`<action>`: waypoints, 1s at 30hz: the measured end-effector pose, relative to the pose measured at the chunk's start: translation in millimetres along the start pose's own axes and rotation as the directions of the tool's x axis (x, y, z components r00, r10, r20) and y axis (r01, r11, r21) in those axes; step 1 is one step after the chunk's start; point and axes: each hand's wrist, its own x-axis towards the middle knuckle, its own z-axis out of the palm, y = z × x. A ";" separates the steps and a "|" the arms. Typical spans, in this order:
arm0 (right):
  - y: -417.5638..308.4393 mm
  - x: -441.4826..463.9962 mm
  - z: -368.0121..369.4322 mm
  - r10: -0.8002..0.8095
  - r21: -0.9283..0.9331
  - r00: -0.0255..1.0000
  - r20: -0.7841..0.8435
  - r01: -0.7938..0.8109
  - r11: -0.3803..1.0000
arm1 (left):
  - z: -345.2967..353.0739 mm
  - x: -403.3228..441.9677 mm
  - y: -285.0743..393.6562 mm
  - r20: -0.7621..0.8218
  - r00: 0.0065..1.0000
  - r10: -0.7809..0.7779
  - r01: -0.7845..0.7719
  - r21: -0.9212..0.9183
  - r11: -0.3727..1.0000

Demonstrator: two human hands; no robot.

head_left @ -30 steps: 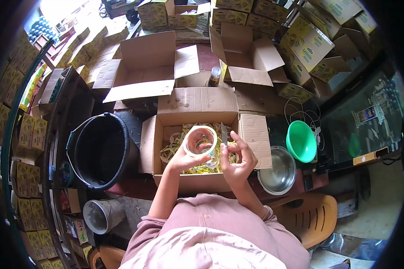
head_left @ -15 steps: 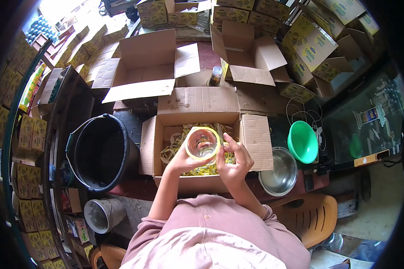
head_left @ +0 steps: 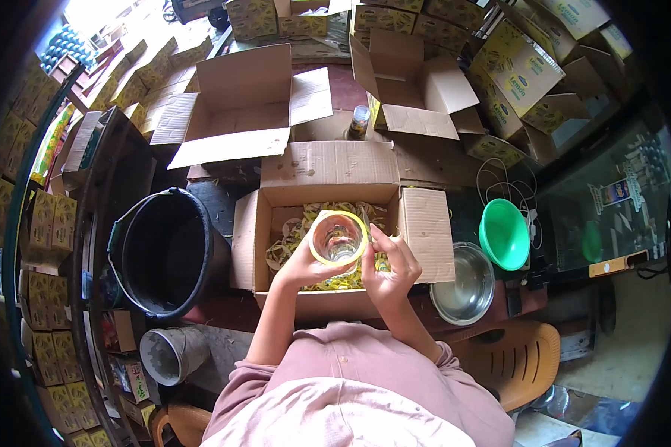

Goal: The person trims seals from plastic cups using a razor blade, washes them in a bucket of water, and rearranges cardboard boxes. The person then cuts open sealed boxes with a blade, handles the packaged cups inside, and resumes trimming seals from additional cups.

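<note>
A clear round plastic jar with a yellow rim is tilted toward me, its open mouth facing up. My left hand is wrapped round its left and lower side. Close to the rim on the right, my right hand has thumb and forefinger pinched together; what they hold, if anything, I cannot make out. Both hands are above an open cardboard box. Inside that box lies a heap of small yellow-and-dark wrapped packets or strips, partly hidden by the jar and hands.
A large black bucket stands left of the box. To the right are a clear round bowl and a green bowl. Behind are two open cartons and a small bottle. A grey bucket stands lower left.
My right fingertips have shifted slightly at the jar's rim, and a thin dark strip seen there earlier shows less. The jar stays in my left hand.
</note>
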 end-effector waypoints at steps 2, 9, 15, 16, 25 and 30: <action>1.9 2.5 -0.6 0.001 0.005 1.000 0.009 -0.001 1.000 | -0.8 1.2 0.3 0.037 0.999 0.005 -0.006 0.032 0.999; 2.0 1.4 -1.1 0.029 0.038 1.000 0.002 -0.029 0.999 | 0.3 0.7 1.2 0.047 0.999 -0.019 0.021 -0.040 0.999; 7.6 12.4 -0.3 0.061 0.027 0.998 -0.026 -0.061 0.998 | 2.2 1.3 3.9 0.042 0.998 -0.048 0.054 -0.147 0.988; 10.3 13.3 -0.2 0.146 0.095 0.989 -0.016 -0.144 0.985 | 1.9 -0.4 3.3 0.018 0.998 -0.053 0.056 -0.194 0.979; 62.6 -7.4 -0.2 0.326 -0.158 0.844 0.427 -0.285 0.945 | -10.1 -9.4 0.2 -0.098 0.995 -0.018 -0.012 -0.291 0.957; 19.7 5.1 -8.7 0.160 0.105 0.980 0.116 -0.172 0.980 | -4.4 -9.0 3.0 -0.062 0.996 0.064 -0.076 -0.215 0.974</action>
